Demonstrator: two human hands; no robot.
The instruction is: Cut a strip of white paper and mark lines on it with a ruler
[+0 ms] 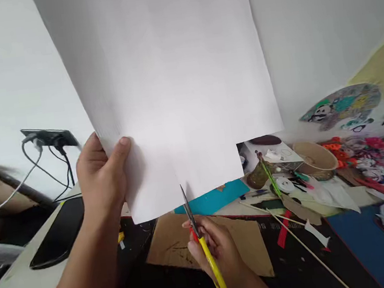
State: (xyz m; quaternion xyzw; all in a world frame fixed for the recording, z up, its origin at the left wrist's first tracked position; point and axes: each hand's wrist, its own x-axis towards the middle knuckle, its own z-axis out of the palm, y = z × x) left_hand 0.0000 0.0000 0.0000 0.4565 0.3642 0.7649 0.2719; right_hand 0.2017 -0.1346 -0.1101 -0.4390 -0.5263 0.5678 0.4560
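Observation:
A large white sheet of paper [178,85] is held up in front of me, with a rectangular notch at its lower right corner. My left hand [103,173] grips its left edge, thumb flat on the near face and fingers behind. In my right hand [217,248] is a pair of scissors [194,225] with yellow and red handles. Their blades point up at the sheet's bottom edge, the tip overlapping the paper. Whether the second blade lies behind the sheet I cannot tell.
Brown cardboard [246,240] and a blue sheet [216,199] lie on the dark table mat. Thin sticks [305,244], a roll of white tape [284,185], a round box [314,156] and colourful scraps crowd the right. A phone [61,232] and a power strip [49,136] are at left.

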